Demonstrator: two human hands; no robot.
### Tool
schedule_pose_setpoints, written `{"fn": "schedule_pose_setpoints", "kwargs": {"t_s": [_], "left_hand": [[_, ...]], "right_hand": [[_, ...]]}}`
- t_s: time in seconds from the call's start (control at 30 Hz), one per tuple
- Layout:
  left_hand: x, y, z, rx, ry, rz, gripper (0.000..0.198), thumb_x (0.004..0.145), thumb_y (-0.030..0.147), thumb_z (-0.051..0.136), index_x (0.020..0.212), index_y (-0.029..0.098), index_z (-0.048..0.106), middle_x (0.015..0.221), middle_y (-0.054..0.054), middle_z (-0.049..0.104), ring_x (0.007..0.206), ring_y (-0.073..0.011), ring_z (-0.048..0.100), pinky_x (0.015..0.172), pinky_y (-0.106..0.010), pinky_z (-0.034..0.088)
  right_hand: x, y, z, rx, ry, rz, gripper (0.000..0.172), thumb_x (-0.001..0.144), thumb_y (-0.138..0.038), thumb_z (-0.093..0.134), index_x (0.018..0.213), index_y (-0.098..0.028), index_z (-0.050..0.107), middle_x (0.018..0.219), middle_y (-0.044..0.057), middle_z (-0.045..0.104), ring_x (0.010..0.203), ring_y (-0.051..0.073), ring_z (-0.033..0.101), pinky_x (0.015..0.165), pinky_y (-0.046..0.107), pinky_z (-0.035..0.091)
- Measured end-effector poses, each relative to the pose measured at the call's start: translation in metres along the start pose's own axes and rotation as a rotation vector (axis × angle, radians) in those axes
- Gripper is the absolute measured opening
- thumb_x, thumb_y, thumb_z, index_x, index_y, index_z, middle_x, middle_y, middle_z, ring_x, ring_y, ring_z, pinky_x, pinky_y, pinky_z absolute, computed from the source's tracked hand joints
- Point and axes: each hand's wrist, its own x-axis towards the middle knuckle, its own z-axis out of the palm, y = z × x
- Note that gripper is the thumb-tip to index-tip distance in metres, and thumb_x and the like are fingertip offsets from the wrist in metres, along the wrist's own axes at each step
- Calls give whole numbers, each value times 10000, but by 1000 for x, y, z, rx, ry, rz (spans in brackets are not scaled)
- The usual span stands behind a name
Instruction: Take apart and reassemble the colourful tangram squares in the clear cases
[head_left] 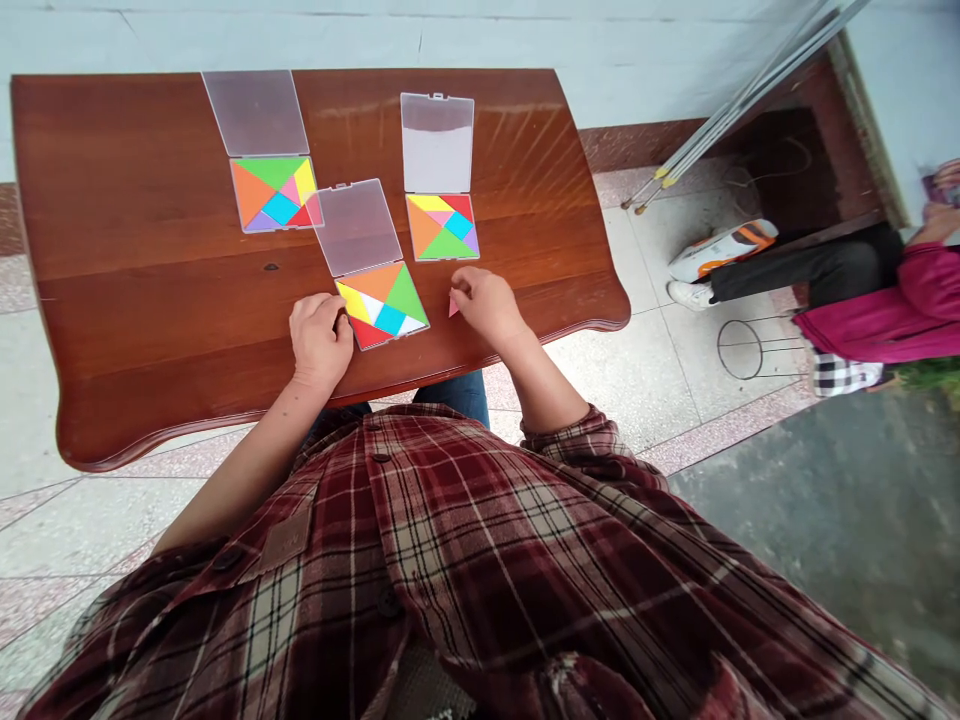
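In front of me lies a tangram case (390, 312) with its clear lid (358, 230) folded back. Green, orange, yellow, red and blue pieces sit in it, and two white gaps show between them. Curled at the left edge of this case, my left hand (321, 340) touches it with thumb and forefinger. My right hand (486, 308), to the right of the case, pinches a small pink triangle tangram piece (453, 304) just over the tabletop; its fingertips are partly hidden.
Two more tangram cases, one at the left (274, 195) and one at the right (442, 228), lie farther back with lids open. The front case's lid overlaps the left one. They rest on a brown wooden table (150, 300). A seated person (862, 290) is at the far right.
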Motion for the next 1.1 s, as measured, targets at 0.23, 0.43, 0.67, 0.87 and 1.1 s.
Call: {"fn": "schedule_pose_setpoints", "kwargs": {"t_s": [0.23,0.43,0.67,0.87,1.1], "left_hand": [[0,0,0,-8,-21,-22,219,820,203,466,960,213,634,1066,-98,651,1062,-293,559,1013,-498,411],[-1,-1,1,-9,-6,-7,233,828,185,469,982,216,642,1073,-95,658,1059,-279,562,996,-460,422],[0,-1,1,25,16,23,218,818,171,469,950,205,639,1041,-84,671,1011,-267,574,951,-445,439],[0,0,2,30,15,18,222,813,164,468,949,194,640,1038,-99,673,1017,-282,572,946,-450,439],[-2,1,2,19,9,3,219,813,163,467,944,200,638,1035,-98,671,1007,-275,567,941,-445,439]], "right_hand": [[1,3,4,-109,-36,187,198,858,-317,631,992,-172,617,999,126,687,919,278,632,791,379,472],[4,-4,9,-106,-76,188,161,845,-255,654,967,-169,594,1024,126,685,937,269,628,787,354,450],[3,-3,10,-55,-85,213,182,854,-215,661,1004,-144,585,1012,106,678,892,221,613,742,303,419],[-2,-7,7,-112,-81,214,160,888,-237,625,1016,-146,600,1036,118,682,923,239,626,764,316,426],[-8,-9,2,-199,-132,213,245,873,-292,657,1063,-148,605,1061,138,683,953,265,635,764,332,445]]}}
